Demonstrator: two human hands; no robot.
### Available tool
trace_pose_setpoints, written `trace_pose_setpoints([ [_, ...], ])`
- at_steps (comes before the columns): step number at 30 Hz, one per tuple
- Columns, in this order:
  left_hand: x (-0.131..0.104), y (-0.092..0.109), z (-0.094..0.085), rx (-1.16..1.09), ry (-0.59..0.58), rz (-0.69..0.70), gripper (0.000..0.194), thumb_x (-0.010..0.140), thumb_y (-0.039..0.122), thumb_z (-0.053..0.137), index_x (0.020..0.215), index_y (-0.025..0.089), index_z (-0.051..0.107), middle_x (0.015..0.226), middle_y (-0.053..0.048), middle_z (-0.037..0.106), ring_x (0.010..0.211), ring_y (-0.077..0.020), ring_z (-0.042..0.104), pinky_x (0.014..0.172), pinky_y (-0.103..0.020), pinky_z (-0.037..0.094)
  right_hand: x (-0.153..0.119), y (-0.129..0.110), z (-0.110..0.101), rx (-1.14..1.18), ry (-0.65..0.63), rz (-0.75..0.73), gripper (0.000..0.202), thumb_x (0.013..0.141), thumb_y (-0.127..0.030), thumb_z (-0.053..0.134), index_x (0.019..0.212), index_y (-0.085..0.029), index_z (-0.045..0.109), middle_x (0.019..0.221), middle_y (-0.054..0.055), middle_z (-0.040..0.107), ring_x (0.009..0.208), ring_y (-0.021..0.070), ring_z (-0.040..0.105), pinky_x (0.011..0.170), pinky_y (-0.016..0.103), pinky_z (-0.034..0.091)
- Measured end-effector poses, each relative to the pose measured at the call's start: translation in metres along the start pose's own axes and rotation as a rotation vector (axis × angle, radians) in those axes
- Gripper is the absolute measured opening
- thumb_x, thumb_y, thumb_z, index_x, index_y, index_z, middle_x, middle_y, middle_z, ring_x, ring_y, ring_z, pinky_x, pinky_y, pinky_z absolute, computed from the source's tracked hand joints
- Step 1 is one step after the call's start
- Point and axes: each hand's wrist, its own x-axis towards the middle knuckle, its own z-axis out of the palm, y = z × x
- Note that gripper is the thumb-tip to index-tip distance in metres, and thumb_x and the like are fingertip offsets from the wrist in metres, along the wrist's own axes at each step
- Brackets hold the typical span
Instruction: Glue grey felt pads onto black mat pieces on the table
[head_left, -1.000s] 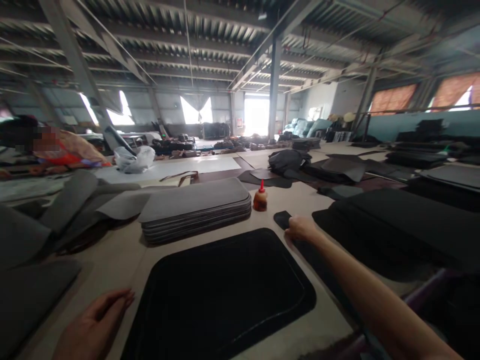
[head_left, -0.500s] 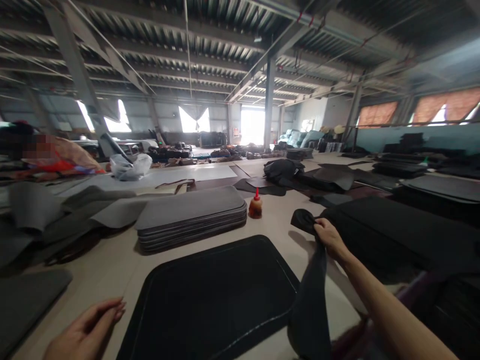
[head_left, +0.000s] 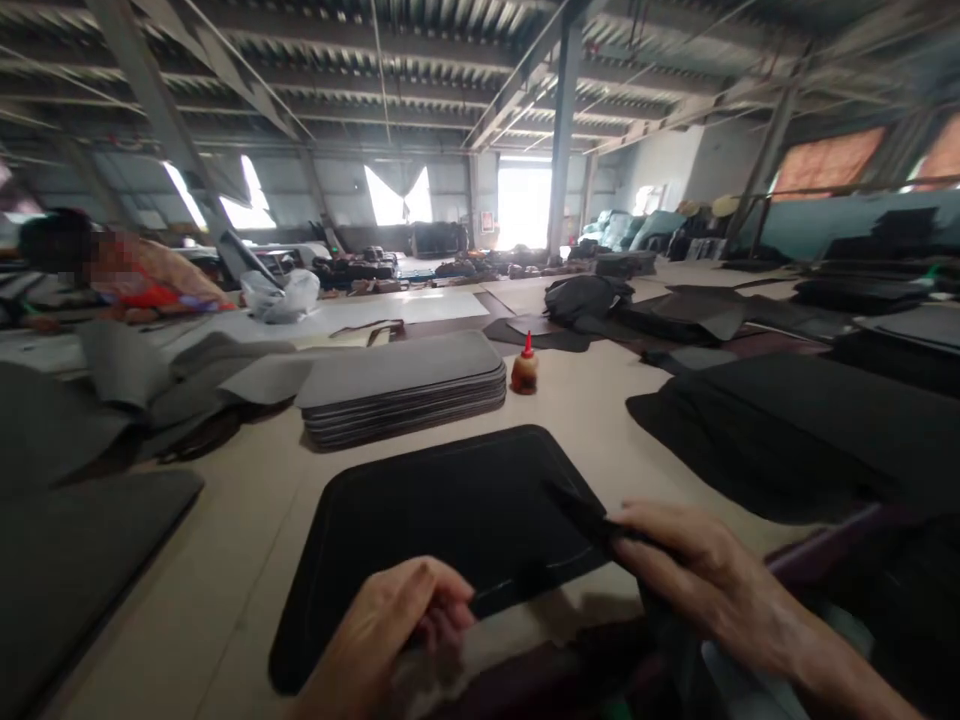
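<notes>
A black rounded-corner panel [head_left: 442, 510] lies flat on the table, with a pale line of marks or glue along parts of its edge. My left hand [head_left: 405, 620] is over the panel's near edge, fingers curled together; whatever they might hold is hidden. At the panel's right edge, my right hand [head_left: 697, 570] grips a strip of black leather-like material [head_left: 581, 510], whose narrow end points over the panel. Motion blurs the strip, and its lower part is partly hidden by the hand. Beyond the panel stands a small glue bottle [head_left: 525, 372] with a red pointed cap.
A stack of grey rounded panels [head_left: 405, 390] sits behind the black panel. Black sheets [head_left: 787, 430] are heaped at right, and a grey panel [head_left: 90, 560] lies at left. Loose grey pieces and a clear plastic bag [head_left: 281, 297] are farther back. Another person [head_left: 142, 265] leans over the far left.
My right hand has come down and nearer with the black strip, from beside the black heap to the panel's edge. My left hand has moved right, over the panel. The view has shifted slightly.
</notes>
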Motion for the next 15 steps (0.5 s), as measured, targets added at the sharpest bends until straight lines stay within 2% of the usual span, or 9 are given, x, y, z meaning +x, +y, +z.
trace_pose_setpoints([
  [1, 0.002, 0.003, 0.015, -0.142, -0.113, -0.060, 0.078, 0.086, 0.080, 0.037, 0.087, 0.012, 0.074, 0.080, -0.013, 0.075, 0.068, -0.0169, 0.067, 0.061, -0.023, 0.049, -0.002, -0.012, 0.009, -0.085, -0.063, -0.112, 0.029, 0.101, -0.036, 0.048, 0.096, -0.021, 0.071, 0.078, 0.003, 0.063, 0.068, 0.0151, 0.059, 0.063, 0.024, 0.046],
  [3, 0.006, 0.005, 0.036, -0.328, -0.182, -0.217, 0.088, 0.083, 0.086, 0.028, 0.082, 0.010, 0.072, 0.074, -0.014, 0.072, 0.060, -0.0144, 0.065, 0.051, -0.019, 0.042, -0.004, -0.030, 0.027, -0.183, -0.192, -0.277, 0.028, 0.102, -0.028, 0.045, 0.106, -0.023, 0.072, 0.079, 0.003, 0.063, 0.066, 0.0148, 0.059, 0.061, 0.024, 0.046],
  [4, 0.007, 0.003, 0.042, -0.377, -0.167, -0.286, 0.085, 0.082, 0.086, 0.034, 0.079, 0.009, 0.070, 0.069, -0.013, 0.070, 0.055, -0.0131, 0.063, 0.047, -0.018, 0.038, -0.005, -0.036, 0.034, -0.199, -0.248, -0.311, 0.028, 0.102, -0.027, 0.045, 0.110, -0.025, 0.072, 0.082, 0.004, 0.065, 0.068, 0.0155, 0.061, 0.061, 0.024, 0.047],
  [6, 0.007, -0.002, 0.048, -0.408, -0.112, -0.387, 0.067, 0.075, 0.077, 0.060, 0.072, 0.011, 0.067, 0.060, -0.006, 0.063, 0.046, -0.0100, 0.055, 0.043, -0.018, 0.033, -0.008, -0.038, 0.047, -0.169, -0.315, -0.312, 0.027, 0.101, -0.032, 0.049, 0.114, -0.031, 0.072, 0.092, 0.006, 0.069, 0.077, 0.0185, 0.065, 0.065, 0.025, 0.052],
  [8, 0.001, -0.005, 0.047, -0.430, -0.074, -0.408, 0.050, 0.065, 0.059, 0.081, 0.070, 0.011, 0.066, 0.058, -0.002, 0.059, 0.045, -0.0079, 0.049, 0.046, -0.018, 0.035, -0.013, -0.030, 0.054, -0.080, -0.373, -0.249, 0.025, 0.098, -0.042, 0.057, 0.117, -0.037, 0.072, 0.106, 0.006, 0.070, 0.091, 0.0230, 0.068, 0.072, 0.028, 0.056],
  [10, -0.008, -0.003, 0.044, -0.437, -0.091, -0.343, 0.044, 0.063, 0.050, 0.086, 0.074, 0.011, 0.068, 0.063, -0.002, 0.059, 0.053, -0.0082, 0.048, 0.055, -0.020, 0.039, -0.020, -0.013, 0.056, 0.051, -0.419, -0.129, 0.038, 0.090, -0.053, 0.067, 0.126, -0.040, 0.068, 0.126, 0.006, 0.066, 0.110, 0.0290, 0.064, 0.085, 0.033, 0.057],
  [13, -0.027, 0.013, 0.038, -0.334, -0.174, -0.205, 0.044, 0.072, 0.056, 0.078, 0.081, 0.013, 0.072, 0.069, -0.002, 0.058, 0.060, -0.0095, 0.046, 0.059, -0.021, 0.037, -0.027, 0.009, 0.055, 0.310, -0.419, 0.084, 0.073, 0.083, -0.061, 0.072, 0.148, -0.037, 0.049, 0.154, 0.007, 0.043, 0.134, 0.0348, 0.047, 0.106, 0.044, 0.047],
  [15, -0.041, 0.029, 0.034, -0.203, -0.246, -0.152, 0.043, 0.078, 0.059, 0.071, 0.082, 0.017, 0.073, 0.073, -0.002, 0.059, 0.062, -0.0116, 0.047, 0.060, -0.022, 0.039, -0.027, 0.013, 0.056, 0.453, -0.450, 0.161, 0.086, 0.081, -0.060, 0.074, 0.154, -0.031, 0.041, 0.156, 0.010, 0.039, 0.138, 0.0367, 0.043, 0.111, 0.048, 0.040],
])
